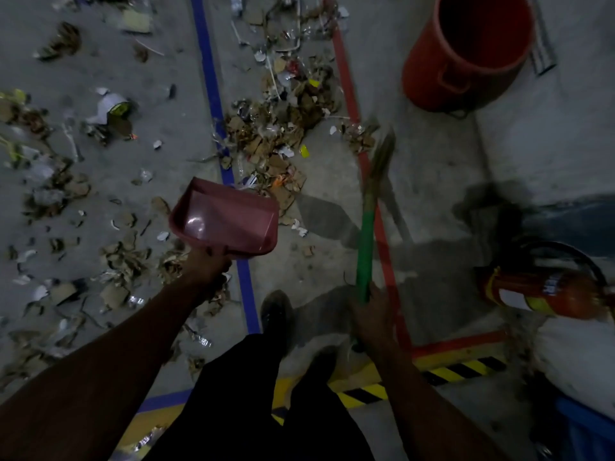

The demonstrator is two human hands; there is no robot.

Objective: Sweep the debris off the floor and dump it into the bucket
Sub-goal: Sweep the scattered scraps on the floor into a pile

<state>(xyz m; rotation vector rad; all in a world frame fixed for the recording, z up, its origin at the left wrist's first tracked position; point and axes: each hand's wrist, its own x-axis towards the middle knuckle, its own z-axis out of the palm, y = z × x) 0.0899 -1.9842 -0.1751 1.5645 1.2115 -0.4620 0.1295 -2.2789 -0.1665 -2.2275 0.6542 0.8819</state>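
Above the littered floor (432, 194), the left hand (208, 264) grips an empty pink dustpan (226, 221), held ready for scooping; the right hand (372, 314) grips the green-handled broom (367, 234). Debris (276, 134) lies ahead, left of the orange bucket (432, 78).

This looks like an industrial floor, a warehouse or factory bay, though the dim, blurred view leaves the exact kind unsure. The bare concrete floor (432, 181) is marked with a blue tape line (213, 91) and a red tape line (349, 94) running side by side, and black-and-yellow hazard striping (459, 369) crosses near the bottom edge. A red fire extinguisher (549, 291) lies at the right edge. Torn cardboard and paper debris (276, 128) litters the floor around the lines.
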